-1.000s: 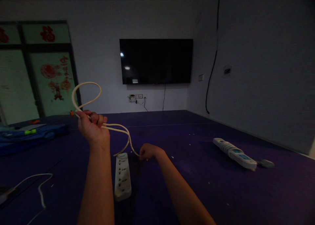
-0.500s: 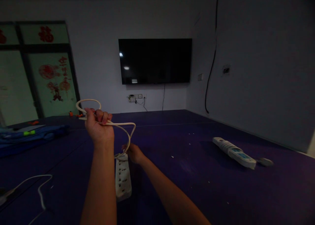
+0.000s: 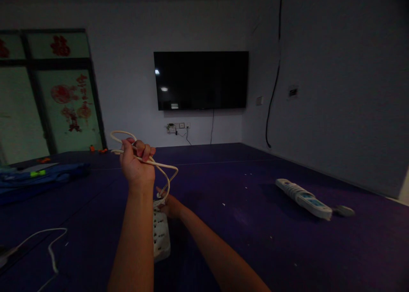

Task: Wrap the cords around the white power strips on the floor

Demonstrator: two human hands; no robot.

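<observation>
My left hand (image 3: pixel 138 161) is closed round a looped white power cord (image 3: pixel 162 164), with one loop standing up past the thumb and others hanging to the right. Below it, a white power strip (image 3: pixel 161 236) with several sockets lies on the dark purple surface, its left side partly behind my left forearm. At the strip's far end, where the cord gathers, my right hand (image 3: pixel 171 205) grips the cord between thumb and fingers. Some of those fingers are hidden or dim.
To the right lies a second white power strip (image 3: pixel 303 198) with cord wound round it, its plug end (image 3: pixel 344 210) beside it. A thin white cable (image 3: pixel 53 249) lies at lower left, and folded blue cloth (image 3: pixel 47 175) farther back. A television (image 3: pixel 202 80) hangs on the far wall.
My left hand has shifted right and slightly down with the cord loops. My right hand has moved slightly, its fingers now over the strip's far end.
</observation>
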